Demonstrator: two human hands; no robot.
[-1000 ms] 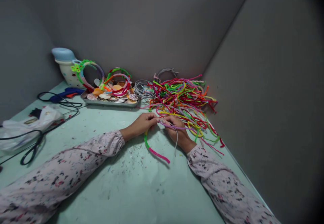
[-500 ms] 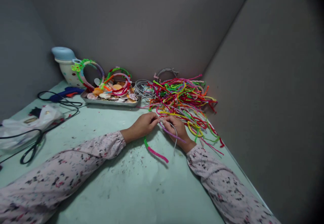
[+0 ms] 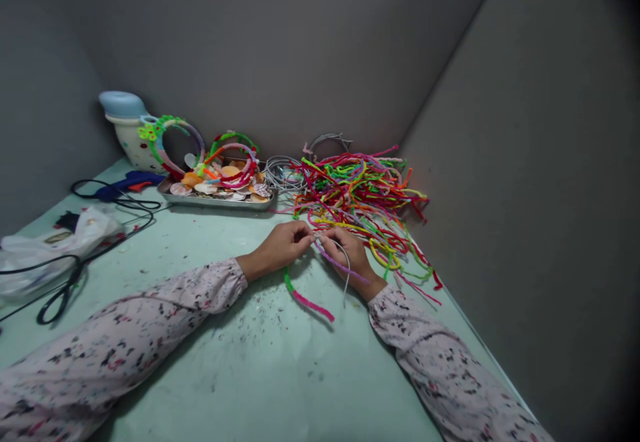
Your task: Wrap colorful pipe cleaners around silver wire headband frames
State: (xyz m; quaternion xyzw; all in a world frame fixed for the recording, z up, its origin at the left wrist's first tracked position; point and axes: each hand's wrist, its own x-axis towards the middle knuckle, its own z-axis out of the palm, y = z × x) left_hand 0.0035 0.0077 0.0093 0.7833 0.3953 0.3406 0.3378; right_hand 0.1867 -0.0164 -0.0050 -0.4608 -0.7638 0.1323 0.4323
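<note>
My left hand (image 3: 285,247) and my right hand (image 3: 347,250) meet fingertip to fingertip above the table, both closed in a pinch. From below my left hand comes a curved wrapped end, green then pink (image 3: 313,306), seemingly part of the same wire. A bare grey wire (image 3: 349,275) arcs over my right hand and hangs down past it. Beside that wire a purple pipe cleaner (image 3: 345,269) trails across my right fingers. The join between the fingertips is too small to make out.
Behind my hands lies a heap of coloured pipe cleaners (image 3: 360,189), next to a grey wire coil (image 3: 285,174). A metal tray (image 3: 220,204) holds shells and wrapped hoops. Leftward are a lidded container (image 3: 133,135), a blue tool (image 3: 120,185), a black cable (image 3: 80,275) and a plastic bag (image 3: 95,229).
My hands stay nearly in place, still pinching at the same spot. The view has shifted very slightly, and the pink end sits a touch farther right.
</note>
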